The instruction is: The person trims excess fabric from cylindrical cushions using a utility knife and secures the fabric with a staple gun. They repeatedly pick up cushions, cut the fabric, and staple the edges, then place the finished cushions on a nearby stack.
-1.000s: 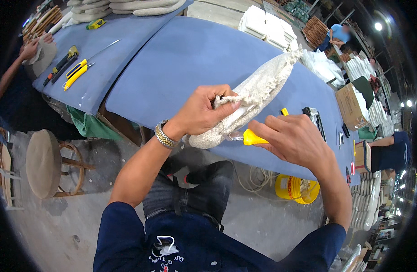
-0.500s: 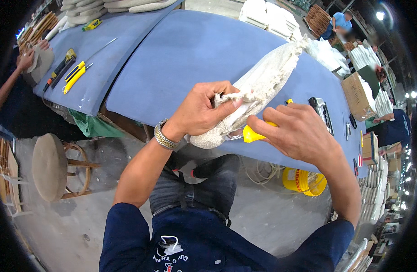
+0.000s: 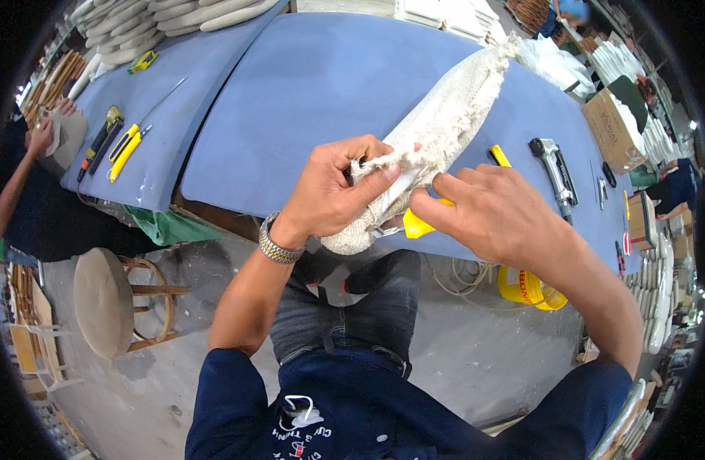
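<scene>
A long, padded piece in cream woven fabric point(image 3: 461, 100), frayed along its edge, lies slantwise over the near edge of the blue table. My left hand point(image 3: 333, 188) is closed on the frayed fabric edge, pinching it between thumb and fingers; white lining or filling shows below the thumb. Close by on the right, my right hand point(image 3: 497, 216) is wrapped round a yellow-handled tool point(image 3: 418, 222). Its metal end reaches toward the fabric's lower end. The tool's exact kind is partly hidden by my fingers.
The blue table point(image 3: 291, 100) carries a staple gun point(image 3: 554, 178) at right, and yellow-handled cutters point(image 3: 125, 156) and a tape measure point(image 3: 143, 61) at left. A round stool point(image 3: 103, 303) and a yellow bucket point(image 3: 527, 288) stand below. Another person's hand point(image 3: 42, 138) works at far left.
My view has shifted slightly, so the table and floor things sit differently. My left hand keeps its pinch on the fabric; the yellow-handled tool stays in my right hand, near the fabric's lower end.
</scene>
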The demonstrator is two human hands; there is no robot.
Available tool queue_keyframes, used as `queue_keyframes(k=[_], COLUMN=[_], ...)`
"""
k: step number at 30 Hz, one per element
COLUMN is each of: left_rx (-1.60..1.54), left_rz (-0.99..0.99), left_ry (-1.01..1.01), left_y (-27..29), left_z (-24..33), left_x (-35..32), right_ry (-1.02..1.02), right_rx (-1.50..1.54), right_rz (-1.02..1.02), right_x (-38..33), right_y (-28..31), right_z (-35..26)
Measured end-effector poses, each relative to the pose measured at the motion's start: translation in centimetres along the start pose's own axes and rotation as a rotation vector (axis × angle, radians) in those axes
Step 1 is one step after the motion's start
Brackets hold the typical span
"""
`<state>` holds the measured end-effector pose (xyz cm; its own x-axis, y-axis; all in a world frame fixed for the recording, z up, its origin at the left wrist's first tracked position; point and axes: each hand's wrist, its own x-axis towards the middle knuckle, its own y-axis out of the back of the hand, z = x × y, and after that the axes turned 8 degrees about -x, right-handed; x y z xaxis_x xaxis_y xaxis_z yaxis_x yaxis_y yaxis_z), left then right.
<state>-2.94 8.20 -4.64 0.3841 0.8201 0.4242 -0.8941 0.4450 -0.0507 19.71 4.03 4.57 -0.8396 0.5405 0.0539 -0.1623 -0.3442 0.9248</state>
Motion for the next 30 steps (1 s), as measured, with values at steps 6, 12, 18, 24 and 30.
queue_keyframes(k=[6, 12, 18, 24, 30], left_rx=[0.011, -0.006, -0.021, -0.006, -0.029], left_rz=[-0.009, -0.007, -0.007, 0.010, 0.018], left_ry=[0.005, -0.024, -0.041, -0.005, 0.012], left_y=[-0.2, 0.0, 0.0, -0.1, -0.5], left_z=[0.1, 0.2, 0.0, 0.1, -0.1], left_x=[-0.4, -0.5, -0.3, -0.3, 0.1], right_ry=[0.029, 0.005, -0.009, -0.032, -0.020], right_rx=[0.063, 0.034, 0.052, 0.017, 0.042], right_rz=[0.102, 0.081, -0.017, 0.017, 0.006], right_x=[-0.1, 0.0, 0.1, -0.4, -1.0], right_y=[-1.0, -1.4, -0.9, -1.6, -1.9], right_z=[0.3, 0.2, 0.4, 0.8, 1.2])
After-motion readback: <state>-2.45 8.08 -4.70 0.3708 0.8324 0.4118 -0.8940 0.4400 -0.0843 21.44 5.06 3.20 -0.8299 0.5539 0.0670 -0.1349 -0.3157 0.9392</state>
